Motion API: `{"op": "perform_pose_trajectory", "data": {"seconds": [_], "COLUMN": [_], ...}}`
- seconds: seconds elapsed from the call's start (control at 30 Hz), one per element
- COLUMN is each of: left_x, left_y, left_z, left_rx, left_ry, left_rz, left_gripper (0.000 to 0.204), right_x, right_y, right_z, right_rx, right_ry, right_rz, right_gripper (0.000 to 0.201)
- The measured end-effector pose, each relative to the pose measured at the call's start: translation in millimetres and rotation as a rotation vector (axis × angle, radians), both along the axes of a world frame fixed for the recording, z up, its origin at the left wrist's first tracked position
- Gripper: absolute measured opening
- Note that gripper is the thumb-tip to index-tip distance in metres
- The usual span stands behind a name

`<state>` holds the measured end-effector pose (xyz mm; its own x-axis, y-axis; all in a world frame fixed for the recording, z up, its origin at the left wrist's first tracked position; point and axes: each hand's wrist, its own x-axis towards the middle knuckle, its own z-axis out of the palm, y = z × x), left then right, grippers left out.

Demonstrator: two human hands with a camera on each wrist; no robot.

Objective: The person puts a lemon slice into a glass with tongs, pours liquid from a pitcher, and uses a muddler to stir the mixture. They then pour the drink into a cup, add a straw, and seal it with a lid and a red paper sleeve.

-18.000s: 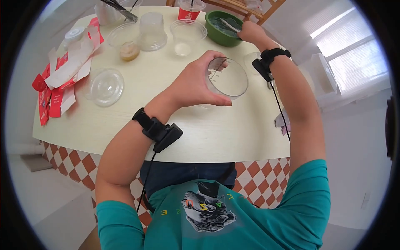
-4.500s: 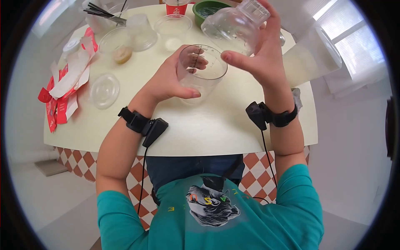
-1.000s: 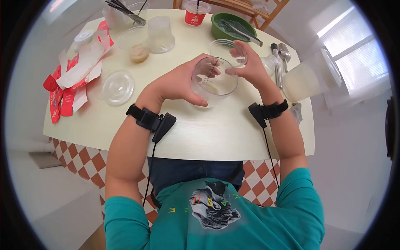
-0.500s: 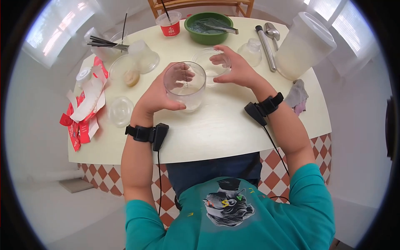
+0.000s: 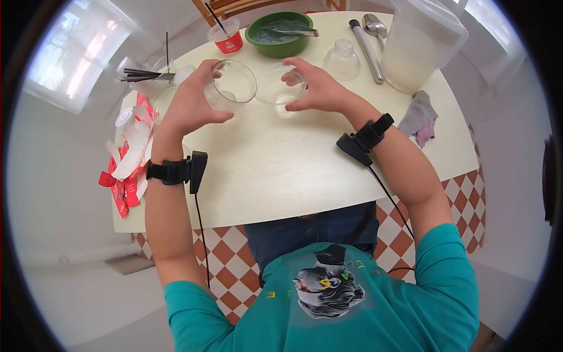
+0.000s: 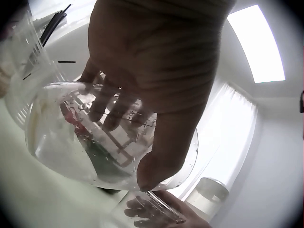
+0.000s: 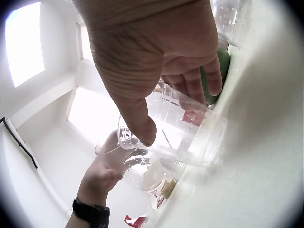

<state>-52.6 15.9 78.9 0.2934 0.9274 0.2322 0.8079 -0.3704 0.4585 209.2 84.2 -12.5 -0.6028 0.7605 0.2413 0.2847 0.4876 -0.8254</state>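
My left hand (image 5: 190, 102) grips a clear measuring cup (image 5: 243, 94). Printed marks run along the cup's side in the left wrist view, where my thumb lies across the near wall and the fingers show through the far side. To its right, my right hand (image 5: 321, 88) holds a clear plastic tub (image 5: 271, 92) with a thick rim, thumb on the near side and fingers on the far side. The two vessels are side by side, their rims nearly meeting in the head view. The right wrist view shows the tub (image 7: 173, 118) close to the tabletop.
Behind are a green basin (image 5: 278, 50) holding water and a utensil, and a red cup (image 5: 229, 42) with a straw. At right stand a clear bottle (image 5: 342, 61), a metal rod (image 5: 367, 53), a scoop (image 5: 375, 26), a pitcher (image 5: 410, 58) and a cloth (image 5: 419, 114). Torn packaging (image 5: 132, 155) lies left.
The right hand has let go of the bottle, which now stands on the table, and has taken hold of the plastic tub. My left hand has moved left and away with the measuring cup.
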Motion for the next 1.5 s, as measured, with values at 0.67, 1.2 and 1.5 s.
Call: {"op": "perform_pose_trajectory", "data": {"seconds": [0.67,1.2,1.5], "left_x": [48.4,76.7,87.2], "left_y": [12.7,21.9,9.6], "left_z": [40.3,26.5,14.3], "left_rx": [0.217,0.634,0.920], "left_ry": [0.582,0.891,1.070], "left_rz": [-0.086,-0.229,-0.313], "left_gripper": [0.078,0.044,0.039], "right_x": [-1.7,-2.6,-3.8], "right_y": [-0.7,-3.0,-1.2], "right_z": [-3.3,-0.8,-3.3], "right_rx": [0.012,-0.005,0.006], "right_ry": [-0.027,-0.023,0.009], "right_rz": [-0.024,-0.017,-0.003], "right_gripper": [0.091,0.093,0.097]}}
